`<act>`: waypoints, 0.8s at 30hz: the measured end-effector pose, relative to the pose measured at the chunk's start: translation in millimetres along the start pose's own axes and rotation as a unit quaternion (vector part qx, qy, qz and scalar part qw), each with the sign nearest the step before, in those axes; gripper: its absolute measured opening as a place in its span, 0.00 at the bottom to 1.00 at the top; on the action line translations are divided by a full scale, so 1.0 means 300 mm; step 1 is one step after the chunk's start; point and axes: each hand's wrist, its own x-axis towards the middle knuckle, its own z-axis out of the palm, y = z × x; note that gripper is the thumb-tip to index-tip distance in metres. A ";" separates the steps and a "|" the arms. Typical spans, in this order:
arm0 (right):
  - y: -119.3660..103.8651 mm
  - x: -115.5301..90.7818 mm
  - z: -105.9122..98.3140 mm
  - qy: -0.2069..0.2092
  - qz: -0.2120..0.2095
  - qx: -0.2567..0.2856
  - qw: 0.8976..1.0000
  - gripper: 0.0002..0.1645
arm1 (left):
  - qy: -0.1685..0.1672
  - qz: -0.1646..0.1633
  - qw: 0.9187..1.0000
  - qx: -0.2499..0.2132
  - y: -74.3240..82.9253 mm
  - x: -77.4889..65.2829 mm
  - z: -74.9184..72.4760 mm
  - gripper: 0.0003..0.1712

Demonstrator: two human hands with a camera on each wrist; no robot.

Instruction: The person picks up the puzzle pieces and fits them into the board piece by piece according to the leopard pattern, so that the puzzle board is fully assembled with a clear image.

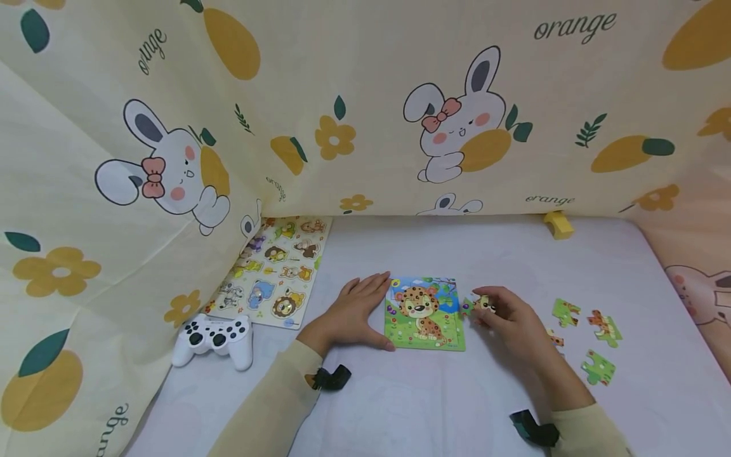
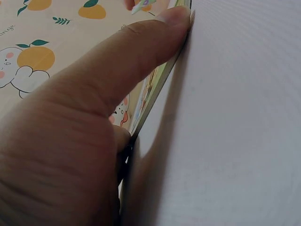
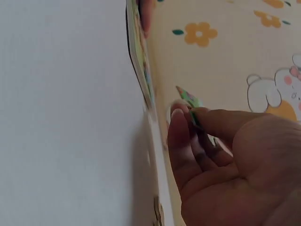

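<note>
Curtain (image 1: 365,139), one, printed: bounds the bench (image 1: 377,406) behind and at left.
Bench, one, pale-covered: open room between the forearms, in front of the puzzle board.
Left hand (image 1: 356,315), one: fingers straight, thumb spread wide, bracing the board's left edge.
Right hand (image 1: 516,324), one: narrowed to a pinch on a puzzle piece.
Puzzle board (image 1: 425,346), one, leopard picture: flat between the hands. Probably light, stiff and apt to slide; best steadied by its rim. Right edge free of fingers.
Loose pieces (image 1: 598,368), four visible, beyond the right hand, one partly hidden.
Puzzle piece (image 1: 468,308), one: raised just beside the board's right edge, apart from it. Likely light, thin, rigid; best pinched at its margin, leaving the leading edge bare.
</note>
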 end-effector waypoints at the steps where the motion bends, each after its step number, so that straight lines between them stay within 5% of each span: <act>1: -0.003 0.000 0.007 -0.001 0.001 0.006 1.000 0.24 | 0.000 0.000 1.000 0.001 0.000 0.001 0.001 0.82; 9: -0.018 0.008 0.080 -0.003 -0.008 0.004 1.000 0.18 | 0.003 0.001 1.000 0.003 0.000 0.001 0.004 0.82; 18: -0.044 0.024 0.178 -0.029 -0.020 0.087 0.996 0.13 | 0.005 0.000 1.000 0.004 -0.002 0.003 0.006 0.82; 24: -0.070 0.035 0.240 -0.029 -0.034 0.092 0.995 0.11 | 0.003 -0.001 1.000 0.009 -0.008 0.003 0.008 0.82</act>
